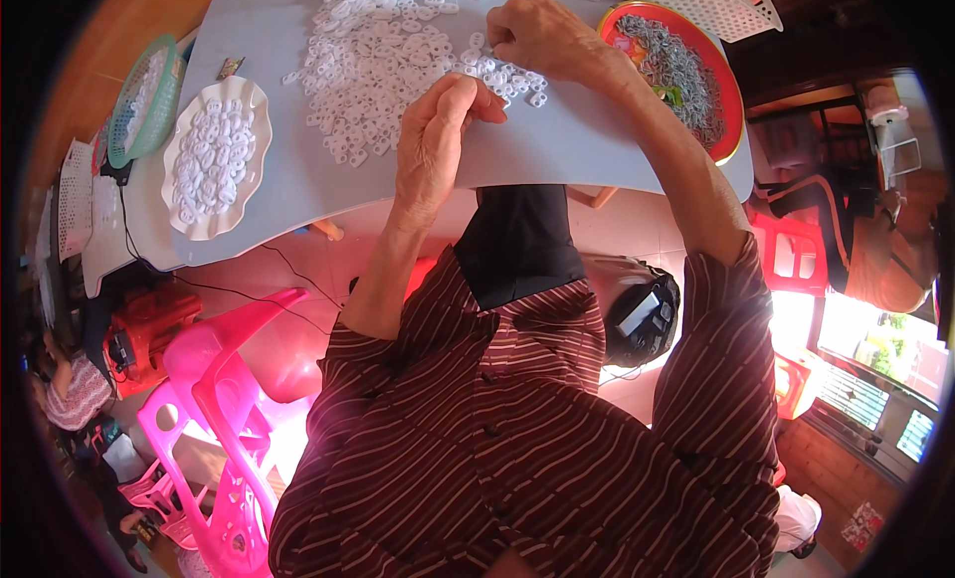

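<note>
Honestly, I couldn't tell whether my curled left hand (438, 130) or right hand (544, 38) gripped anything; white pieces (378, 71) lay loose near both on the table (293, 170), easily scattered by a careless brush.

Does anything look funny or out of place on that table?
One thing does: a small, dark, colourful scrap lies alone just beyond the wavy white dish. It looks odd because most small things nearby are white pieces. I can't tell what it is.
</note>
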A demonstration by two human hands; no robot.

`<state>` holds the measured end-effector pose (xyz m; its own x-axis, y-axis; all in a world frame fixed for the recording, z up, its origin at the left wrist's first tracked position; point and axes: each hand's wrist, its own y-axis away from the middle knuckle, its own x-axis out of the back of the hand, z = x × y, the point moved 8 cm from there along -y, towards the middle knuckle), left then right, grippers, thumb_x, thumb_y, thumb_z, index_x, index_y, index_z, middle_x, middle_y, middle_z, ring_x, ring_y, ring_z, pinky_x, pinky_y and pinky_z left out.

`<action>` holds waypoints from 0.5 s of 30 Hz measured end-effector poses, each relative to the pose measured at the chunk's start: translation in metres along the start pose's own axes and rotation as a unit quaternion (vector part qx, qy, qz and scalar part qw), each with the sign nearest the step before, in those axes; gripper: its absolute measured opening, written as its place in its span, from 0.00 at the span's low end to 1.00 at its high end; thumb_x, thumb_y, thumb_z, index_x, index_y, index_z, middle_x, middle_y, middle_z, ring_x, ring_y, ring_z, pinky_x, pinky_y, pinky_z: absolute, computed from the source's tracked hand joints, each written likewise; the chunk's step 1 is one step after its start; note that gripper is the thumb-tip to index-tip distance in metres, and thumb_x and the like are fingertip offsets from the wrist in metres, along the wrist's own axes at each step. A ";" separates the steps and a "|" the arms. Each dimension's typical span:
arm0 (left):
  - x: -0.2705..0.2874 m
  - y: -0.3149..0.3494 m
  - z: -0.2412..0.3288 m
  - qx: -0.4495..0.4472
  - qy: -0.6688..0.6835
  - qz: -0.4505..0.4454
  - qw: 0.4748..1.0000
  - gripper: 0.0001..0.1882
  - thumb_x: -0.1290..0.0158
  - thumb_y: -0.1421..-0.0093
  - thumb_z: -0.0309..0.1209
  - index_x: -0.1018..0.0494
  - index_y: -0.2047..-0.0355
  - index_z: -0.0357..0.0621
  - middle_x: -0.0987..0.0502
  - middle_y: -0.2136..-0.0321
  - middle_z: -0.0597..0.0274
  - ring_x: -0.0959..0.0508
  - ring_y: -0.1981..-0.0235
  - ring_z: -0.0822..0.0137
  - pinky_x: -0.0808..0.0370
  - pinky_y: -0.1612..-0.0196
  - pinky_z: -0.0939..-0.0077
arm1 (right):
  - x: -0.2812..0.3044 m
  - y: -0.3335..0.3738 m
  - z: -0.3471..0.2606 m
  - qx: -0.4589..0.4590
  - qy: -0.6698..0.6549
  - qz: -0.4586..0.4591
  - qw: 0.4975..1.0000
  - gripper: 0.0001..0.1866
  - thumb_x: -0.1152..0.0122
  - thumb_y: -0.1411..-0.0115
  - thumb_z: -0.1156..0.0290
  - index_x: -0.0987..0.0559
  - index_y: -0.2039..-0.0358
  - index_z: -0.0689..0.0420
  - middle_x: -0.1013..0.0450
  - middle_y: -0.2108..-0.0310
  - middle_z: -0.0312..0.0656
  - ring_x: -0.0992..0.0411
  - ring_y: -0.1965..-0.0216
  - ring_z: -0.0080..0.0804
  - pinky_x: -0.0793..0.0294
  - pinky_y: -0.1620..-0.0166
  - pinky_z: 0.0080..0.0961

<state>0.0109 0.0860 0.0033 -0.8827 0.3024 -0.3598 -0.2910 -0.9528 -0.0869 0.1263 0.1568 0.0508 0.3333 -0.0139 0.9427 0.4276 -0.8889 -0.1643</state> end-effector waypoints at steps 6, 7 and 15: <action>0.003 -0.003 0.005 -0.026 0.001 0.051 0.998 0.10 0.54 0.38 0.32 0.30 0.69 0.37 0.25 0.77 0.61 0.27 0.73 0.74 0.30 0.66 0.81 | 0.017 0.016 -0.001 -0.034 -0.243 0.029 0.969 0.08 0.42 0.53 0.72 0.21 0.71 0.60 0.23 0.75 0.43 0.24 0.72 0.30 0.26 0.64 0.24; 0.003 -0.004 0.005 -0.027 0.001 0.053 0.998 0.10 0.54 0.38 0.32 0.30 0.69 0.37 0.25 0.77 0.61 0.27 0.73 0.74 0.30 0.66 0.81 | 0.018 0.019 -0.004 -0.047 -0.283 0.017 0.958 0.09 0.41 0.53 0.72 0.21 0.70 0.60 0.23 0.74 0.41 0.24 0.71 0.27 0.26 0.65 0.22; -0.002 -0.011 -0.002 -0.014 0.101 0.035 0.994 0.08 0.52 0.40 0.26 0.30 0.65 0.32 0.24 0.73 0.57 0.23 0.70 0.69 0.27 0.66 0.78 | 0.015 0.040 -0.014 -0.078 -0.367 0.073 0.924 0.10 0.39 0.51 0.71 0.20 0.69 0.61 0.23 0.76 0.42 0.26 0.73 0.23 0.26 0.66 0.21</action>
<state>0.0168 0.0961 0.0035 -0.8076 0.2254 -0.5449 -0.2173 -0.9728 -0.0803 0.1363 0.1149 0.0622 0.8825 0.1247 0.4536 0.2261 -0.9580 -0.1766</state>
